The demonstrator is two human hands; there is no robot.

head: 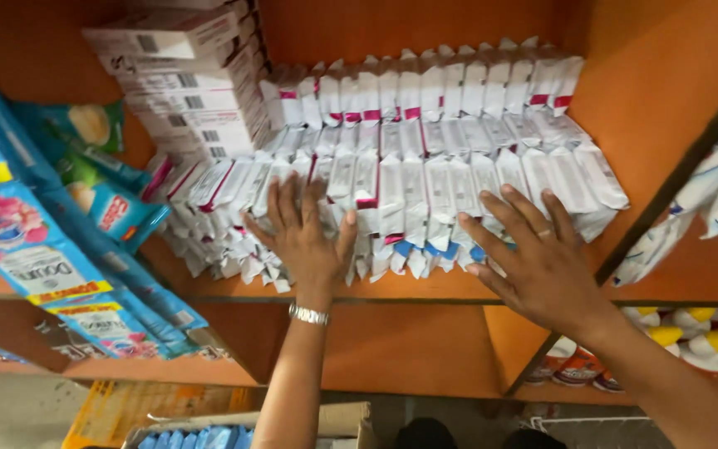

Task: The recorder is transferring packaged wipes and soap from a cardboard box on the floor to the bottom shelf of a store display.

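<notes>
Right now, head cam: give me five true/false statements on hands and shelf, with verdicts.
1. Both hands lie flat on the white packets. True.
2. The left hand wears a metal wristband. True.
3. The right hand grips a blue pouch. False: it presses open-palmed on the packets; the blue pouches hang at the far left.
4. A stack of white boxes stands left of the packets on the same orange shelf. True.
5. The compartment below the packets is packed with boxes. False: no boxes show there, only bare orange board; bottles show in the compartment to its right.
</notes>
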